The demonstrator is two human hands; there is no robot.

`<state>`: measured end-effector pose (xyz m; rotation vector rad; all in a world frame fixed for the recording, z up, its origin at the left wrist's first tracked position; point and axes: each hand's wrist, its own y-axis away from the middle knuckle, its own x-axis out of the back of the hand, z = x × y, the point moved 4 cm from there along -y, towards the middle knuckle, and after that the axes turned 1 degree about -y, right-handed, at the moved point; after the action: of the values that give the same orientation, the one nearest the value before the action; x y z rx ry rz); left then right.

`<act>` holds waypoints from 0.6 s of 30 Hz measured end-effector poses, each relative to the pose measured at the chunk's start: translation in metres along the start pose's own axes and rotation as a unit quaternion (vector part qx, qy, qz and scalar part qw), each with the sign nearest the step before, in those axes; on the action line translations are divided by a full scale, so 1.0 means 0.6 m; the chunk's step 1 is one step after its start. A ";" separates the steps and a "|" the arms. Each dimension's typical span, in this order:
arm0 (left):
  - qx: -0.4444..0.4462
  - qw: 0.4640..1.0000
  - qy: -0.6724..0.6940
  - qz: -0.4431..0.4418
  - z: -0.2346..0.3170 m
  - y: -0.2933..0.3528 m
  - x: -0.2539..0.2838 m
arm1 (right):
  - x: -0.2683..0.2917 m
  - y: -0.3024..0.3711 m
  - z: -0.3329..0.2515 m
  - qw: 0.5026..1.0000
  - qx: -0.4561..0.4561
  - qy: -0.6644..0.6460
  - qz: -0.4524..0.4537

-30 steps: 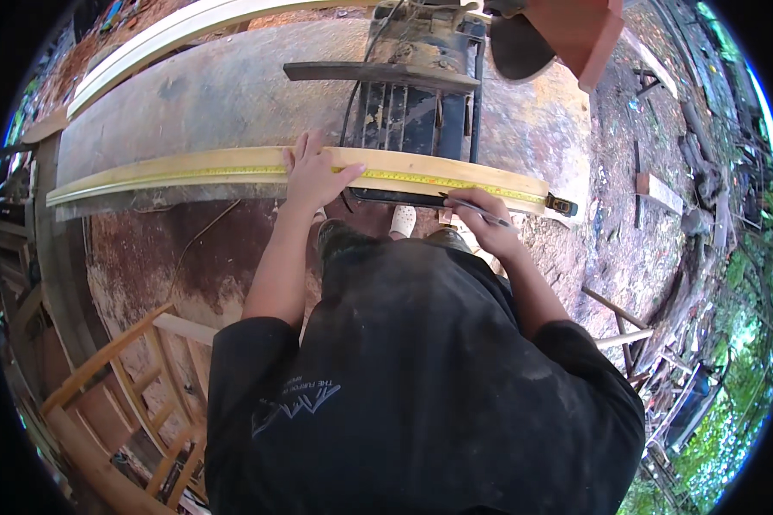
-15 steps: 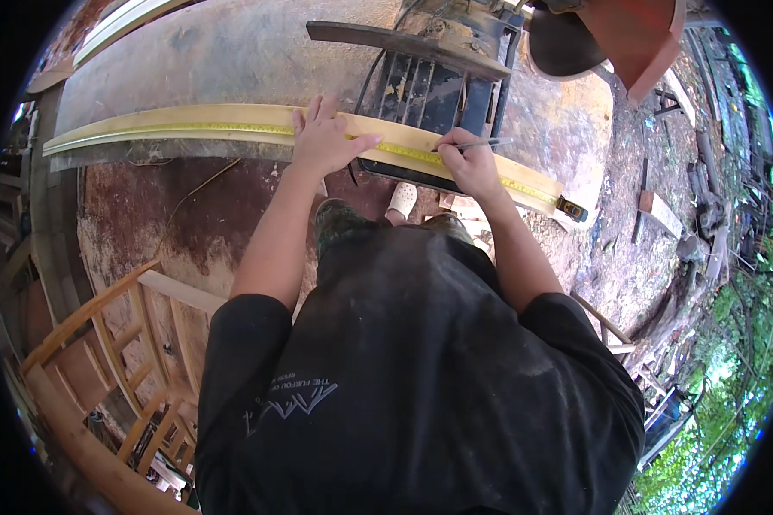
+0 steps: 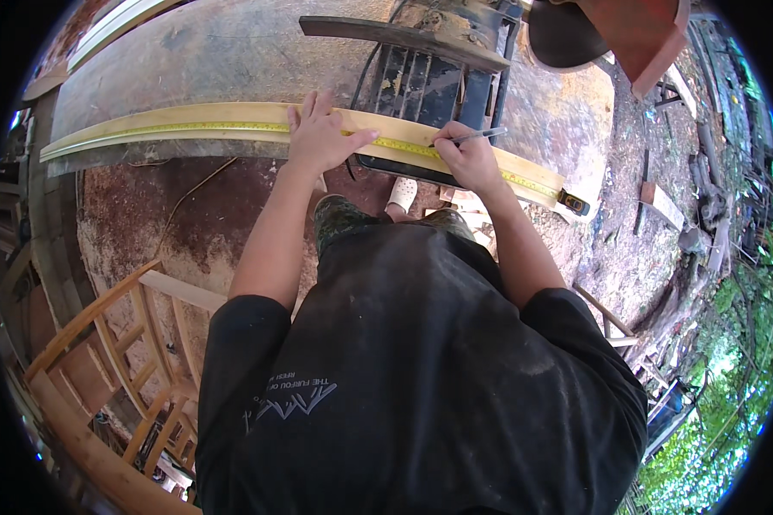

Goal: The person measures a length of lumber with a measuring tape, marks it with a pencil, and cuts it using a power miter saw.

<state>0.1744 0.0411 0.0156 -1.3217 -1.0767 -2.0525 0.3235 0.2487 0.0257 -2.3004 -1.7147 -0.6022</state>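
A long pale wooden board (image 3: 236,112) lies across the worktable, and a yellow tape measure blade (image 3: 189,127) runs out along it. The black and yellow tape case (image 3: 574,203) sits at the board's right end. Fingers spread, my left hand (image 3: 319,142) presses down on the board and the blade near the middle. Further right, my right hand (image 3: 472,163) pinches a slim grey pen (image 3: 488,134), its writing end low over the board beside the blade; whether it touches the wood is hidden by the fingers.
Beyond the board, a dark curved wooden strip (image 3: 404,43) lies across a black metal machine frame (image 3: 425,86) set in the table (image 3: 206,60). An orange-red machine guard (image 3: 640,34) stands far right. Wooden chair-like frames (image 3: 137,343) are at lower left. Offcuts lie by my feet.
The pen in my right hand has tipped so its back end points further upward. My left hand stays on the board with barely any shift.
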 end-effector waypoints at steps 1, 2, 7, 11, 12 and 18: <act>0.001 1.000 0.000 0.000 -0.001 0.000 -0.001 | 0.000 0.000 0.001 1.000 -0.019 0.004 -0.013; -0.002 1.000 0.001 0.002 -0.001 0.000 -0.001 | 0.000 0.000 0.003 0.999 -0.039 0.008 -0.026; 0.002 1.000 0.001 -0.009 0.002 0.001 0.004 | -0.002 0.000 0.007 0.999 -0.031 0.001 -0.009; 0.003 1.000 -0.013 -0.005 0.003 0.003 0.005 | 0.001 -0.001 -0.003 0.999 -0.025 0.022 -0.019; 0.006 1.000 -0.012 -0.011 0.003 0.003 0.006 | 0.000 -0.001 -0.004 0.999 -0.023 0.022 -0.020; 0.003 1.000 -0.009 -0.013 0.005 0.004 0.012 | -0.001 -0.002 -0.002 1.000 -0.016 0.014 -0.006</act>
<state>0.1749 0.0423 0.0238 -1.3313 -1.1132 -2.0584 0.3221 0.2483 0.0266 -2.2939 -1.7191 -0.6659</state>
